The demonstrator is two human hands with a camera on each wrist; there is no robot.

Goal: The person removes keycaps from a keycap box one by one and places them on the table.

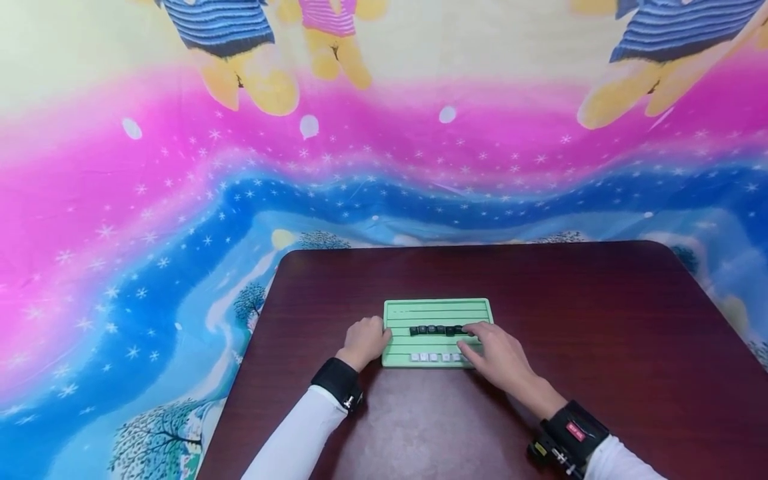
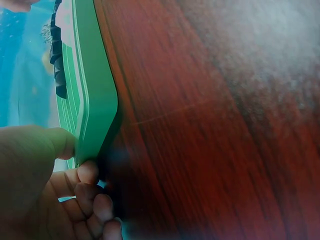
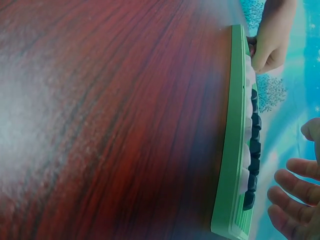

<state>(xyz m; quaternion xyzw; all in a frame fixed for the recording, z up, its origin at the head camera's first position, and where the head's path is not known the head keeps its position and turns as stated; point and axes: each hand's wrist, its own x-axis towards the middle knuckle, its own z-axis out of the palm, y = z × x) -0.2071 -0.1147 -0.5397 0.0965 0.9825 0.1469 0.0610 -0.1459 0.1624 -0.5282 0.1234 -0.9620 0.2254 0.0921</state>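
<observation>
A light green slotted tray (image 1: 444,341) lies on the table, bearing a row of black keycaps (image 1: 432,330) in its middle and a row of white keycaps (image 1: 434,357) near its front. My left hand (image 1: 366,341) pinches the tray's left edge, thumb on top and fingers curled at the side, as the left wrist view shows. Over the right end of both rows hovers my right hand (image 1: 501,353). Its fingers (image 3: 292,187) look spread and loosely bent in the right wrist view, with nothing seen between them. Some keycaps at the right are hidden behind this hand.
The dark red-brown table (image 1: 600,320) has rounded far corners and a glossy top. Behind it hangs a colourful printed cloth (image 1: 384,147). Both wrists carry black straps, the left strap (image 1: 337,381) and the right strap (image 1: 574,433).
</observation>
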